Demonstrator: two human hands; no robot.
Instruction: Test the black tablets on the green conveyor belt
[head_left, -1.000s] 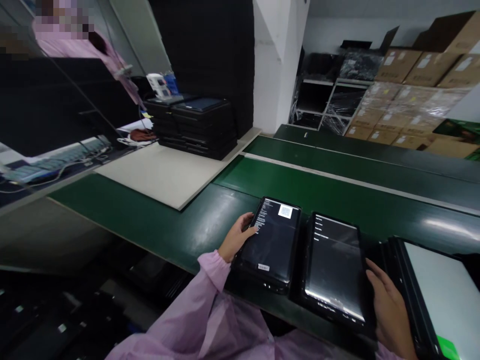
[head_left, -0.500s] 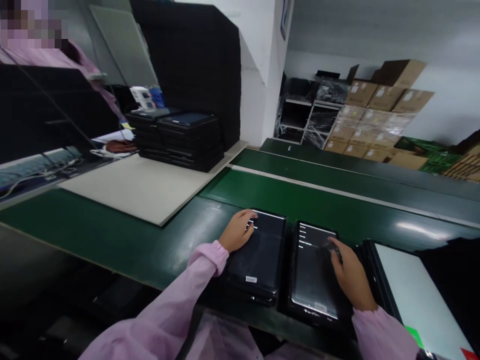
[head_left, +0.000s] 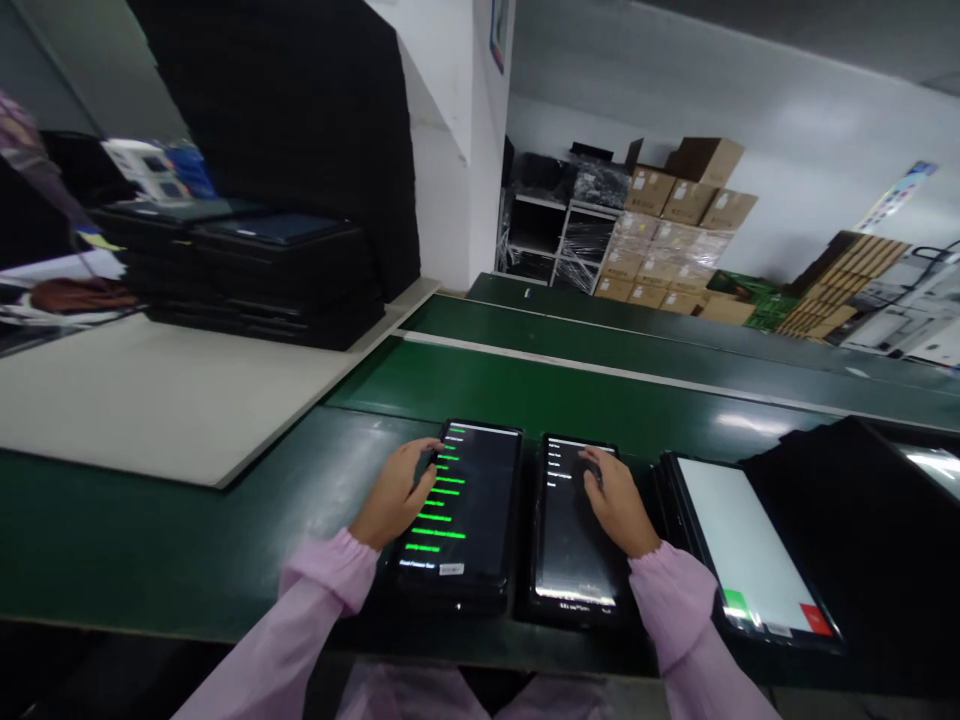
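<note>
Three tablets lie side by side on the green bench (head_left: 187, 540). My left hand (head_left: 396, 493) rests on the left edge of the left tablet (head_left: 469, 510), fingers stretched over a screen full of green text lines. My right hand (head_left: 613, 502) lies on the middle tablet (head_left: 564, 540), fingertips touching its dark screen with white menu text. The right tablet (head_left: 742, 545) shows a white screen with a green and a red corner square; neither hand touches it.
A beige mat (head_left: 150, 400) lies left, with stacks of black tablets (head_left: 247, 275) behind it. A black sheet (head_left: 862, 500) covers the bench at right. Green conveyor lanes (head_left: 600, 350) run behind; cardboard boxes (head_left: 675, 230) and shelving stand at the back wall.
The left tablet's screen went from a dark page to a list of green lines. My right hand slid up from the middle tablet's lower right edge onto its screen. The view swung left.
</note>
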